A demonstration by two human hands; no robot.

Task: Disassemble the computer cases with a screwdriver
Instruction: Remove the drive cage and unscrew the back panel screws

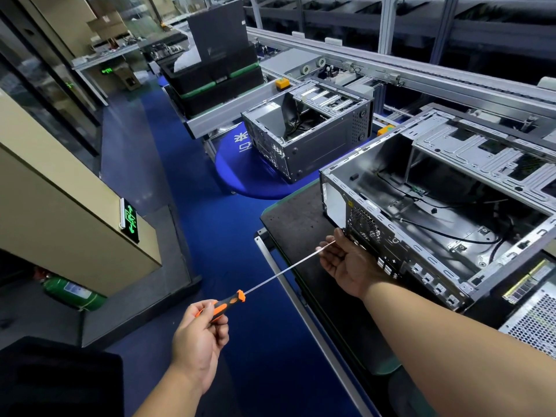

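Note:
An open grey computer case point(445, 206) lies on its side on a black mat point(298, 224), its rear panel facing me and cables showing inside. My left hand point(201, 335) grips the orange-and-black handle of a long screwdriver point(282, 272). The thin shaft runs up and right to my right hand point(346, 260). That hand is palm-up beside the case's rear panel, and its thumb and fingers lightly pinch the shaft near the tip. A second open case point(304, 139) stands farther back on the left.
A perforated metal unit point(535, 323) and memory sticks point(523, 284) lie at the right edge. Behind are stacked black trays point(216, 76) and a conveyor frame point(391, 67). On the blue floor are a round blue stool point(249, 176) and, at the left, a green extinguisher point(72, 291).

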